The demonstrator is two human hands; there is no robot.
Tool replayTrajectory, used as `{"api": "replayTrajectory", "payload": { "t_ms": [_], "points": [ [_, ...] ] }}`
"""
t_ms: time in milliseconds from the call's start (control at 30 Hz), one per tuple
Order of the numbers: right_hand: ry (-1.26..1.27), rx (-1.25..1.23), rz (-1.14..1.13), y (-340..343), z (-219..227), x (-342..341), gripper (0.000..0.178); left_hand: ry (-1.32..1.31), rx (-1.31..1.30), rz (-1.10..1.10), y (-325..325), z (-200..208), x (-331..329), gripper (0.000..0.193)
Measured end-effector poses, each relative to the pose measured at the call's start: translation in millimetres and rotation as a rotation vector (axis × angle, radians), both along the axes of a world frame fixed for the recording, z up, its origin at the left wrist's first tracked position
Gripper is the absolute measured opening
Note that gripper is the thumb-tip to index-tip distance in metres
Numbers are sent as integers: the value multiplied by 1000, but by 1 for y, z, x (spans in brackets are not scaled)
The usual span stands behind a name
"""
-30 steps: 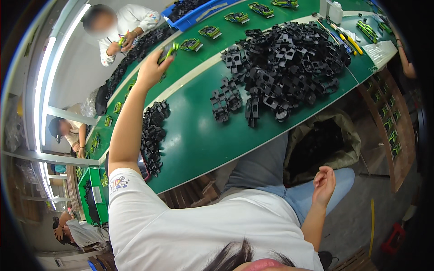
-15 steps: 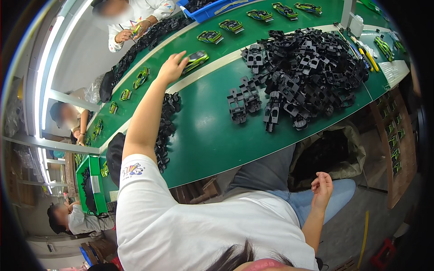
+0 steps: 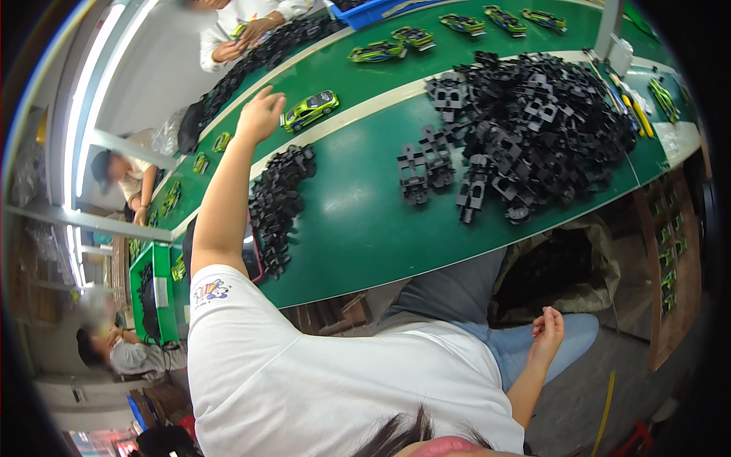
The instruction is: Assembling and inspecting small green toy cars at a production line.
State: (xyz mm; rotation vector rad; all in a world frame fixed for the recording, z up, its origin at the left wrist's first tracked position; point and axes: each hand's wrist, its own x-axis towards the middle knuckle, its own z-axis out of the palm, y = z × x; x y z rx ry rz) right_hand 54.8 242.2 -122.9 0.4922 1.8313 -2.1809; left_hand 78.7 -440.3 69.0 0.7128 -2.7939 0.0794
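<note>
The left hand [image 3: 260, 116] is stretched out far over the green surface [image 3: 358, 213]. Its fingers are spread and it holds nothing. Just beside it, a tiny bit apart, sits a small green toy car [image 3: 309, 110] on the far strip of the surface, past a pale line. Under the arm lies a row of black plastic parts [image 3: 278, 206]. A much bigger pile of black parts [image 3: 533, 129] sits well apart to the right. More toy cars [image 3: 377, 52] stand in a line farther back. The right hand [image 3: 547, 333] hangs low by the person's knee, away from the surface, with its fingers loosely curled and nothing in it. Across the surface another person's hands [image 3: 255, 30] hold something small and green.
</note>
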Motion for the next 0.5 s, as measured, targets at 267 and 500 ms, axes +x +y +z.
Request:
{"api": "replayTrajectory", "payload": {
  "t_ms": [267,500],
  "points": [
    [-14,-1,66,-22,3,-14,11,41,14,145,-26,24,80,39],
    [-18,59,80,-12,-11,-3,10,9,218,269,-2,-10,60,50]
  ]
}}
